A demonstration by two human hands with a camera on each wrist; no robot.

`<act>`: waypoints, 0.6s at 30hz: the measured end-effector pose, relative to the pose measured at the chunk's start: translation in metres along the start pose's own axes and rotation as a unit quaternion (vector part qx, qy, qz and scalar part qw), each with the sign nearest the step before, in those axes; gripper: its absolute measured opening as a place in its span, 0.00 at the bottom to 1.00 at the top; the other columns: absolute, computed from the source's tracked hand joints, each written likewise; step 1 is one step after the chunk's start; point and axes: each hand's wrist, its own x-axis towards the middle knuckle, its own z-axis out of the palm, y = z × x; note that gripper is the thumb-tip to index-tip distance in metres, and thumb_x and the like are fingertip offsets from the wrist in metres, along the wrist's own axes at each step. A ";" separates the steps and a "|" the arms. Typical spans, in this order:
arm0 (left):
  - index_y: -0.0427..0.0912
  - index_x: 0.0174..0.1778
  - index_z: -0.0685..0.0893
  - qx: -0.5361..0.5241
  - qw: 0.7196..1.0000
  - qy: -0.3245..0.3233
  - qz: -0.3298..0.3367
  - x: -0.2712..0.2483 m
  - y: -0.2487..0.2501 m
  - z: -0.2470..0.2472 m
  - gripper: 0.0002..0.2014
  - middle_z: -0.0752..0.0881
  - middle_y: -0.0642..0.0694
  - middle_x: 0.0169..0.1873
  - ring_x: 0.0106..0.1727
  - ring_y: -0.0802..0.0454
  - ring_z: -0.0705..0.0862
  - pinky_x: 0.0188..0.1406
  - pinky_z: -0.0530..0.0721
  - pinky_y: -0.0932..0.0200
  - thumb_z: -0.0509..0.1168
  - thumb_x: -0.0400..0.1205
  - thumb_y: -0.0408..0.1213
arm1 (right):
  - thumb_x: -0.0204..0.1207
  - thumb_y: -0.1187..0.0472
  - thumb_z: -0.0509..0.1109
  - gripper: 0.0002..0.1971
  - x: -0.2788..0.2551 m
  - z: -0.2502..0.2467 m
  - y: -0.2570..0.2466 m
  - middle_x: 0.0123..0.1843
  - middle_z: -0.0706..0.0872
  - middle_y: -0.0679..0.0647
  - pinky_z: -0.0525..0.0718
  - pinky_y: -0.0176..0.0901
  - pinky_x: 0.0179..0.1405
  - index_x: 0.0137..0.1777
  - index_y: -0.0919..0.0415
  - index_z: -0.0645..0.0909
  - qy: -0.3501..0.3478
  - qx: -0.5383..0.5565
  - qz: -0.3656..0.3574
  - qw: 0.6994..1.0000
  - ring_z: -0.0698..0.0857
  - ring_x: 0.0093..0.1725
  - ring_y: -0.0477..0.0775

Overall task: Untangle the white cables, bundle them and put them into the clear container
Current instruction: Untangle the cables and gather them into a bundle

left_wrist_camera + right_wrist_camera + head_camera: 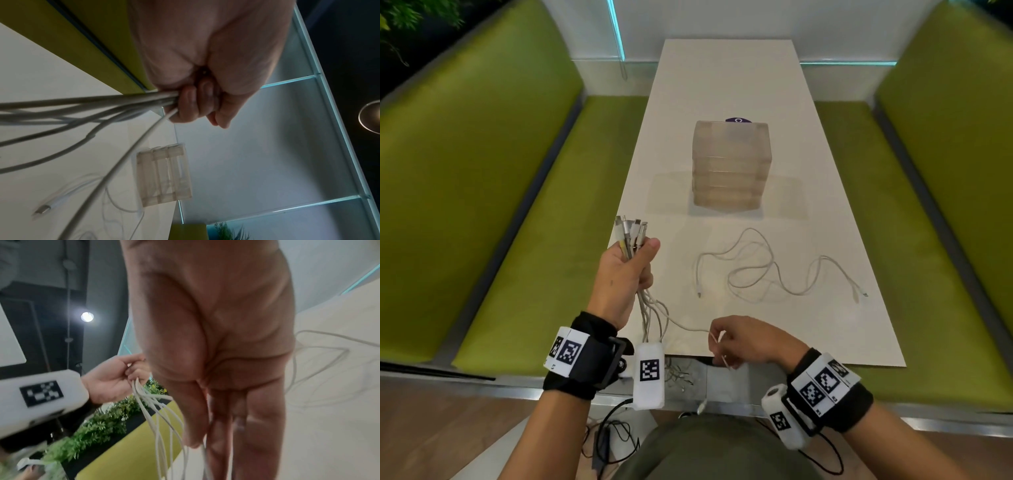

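left hand [625,274] fisted round a bunch of white cables [631,236], right hand [743,342] pinching one strand, clear container [731,164] sitting on the table [726,78]

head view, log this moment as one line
left hand: grips cable bundle, connectors up | right hand: pinches one strand | loose cables: on table | clear container: no cables visible inside
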 end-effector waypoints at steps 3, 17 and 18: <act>0.46 0.33 0.73 0.014 1.000 -0.015 -0.006 -0.002 -0.003 0.005 0.13 0.60 0.53 0.21 0.24 0.53 0.54 0.25 0.55 0.56 0.64 0.84 0.35 | 0.76 0.64 0.70 0.08 0.010 -0.003 0.010 0.52 0.86 0.50 0.79 0.37 0.46 0.53 0.56 0.83 0.064 -0.065 -0.025 0.996 0.81 0.44 0.44; 0.43 0.39 0.72 -0.023 0.999 -0.007 -0.034 -0.005 -0.014 0.013 0.12 0.62 0.53 0.22 0.23 0.57 0.61 0.24 0.65 0.64 0.56 0.88 0.39 | 0.76 0.78 0.56 0.29 0.088 -0.057 -0.003 0.76 0.73 0.57 0.76 0.50 0.65 0.74 0.54 0.74 0.264 -0.256 -0.071 0.927 0.72 0.73 0.61; 0.43 0.38 0.71 -0.022 0.999 -0.012 -0.035 -0.006 -0.014 0.013 0.12 0.63 0.52 0.23 0.24 0.56 0.61 0.24 0.64 0.64 0.56 0.88 0.40 | 0.76 0.78 0.55 0.32 0.097 -0.059 -0.004 0.81 0.67 0.57 0.73 0.53 0.70 0.77 0.52 0.70 0.247 -0.291 -0.060 0.922 0.66 0.78 0.61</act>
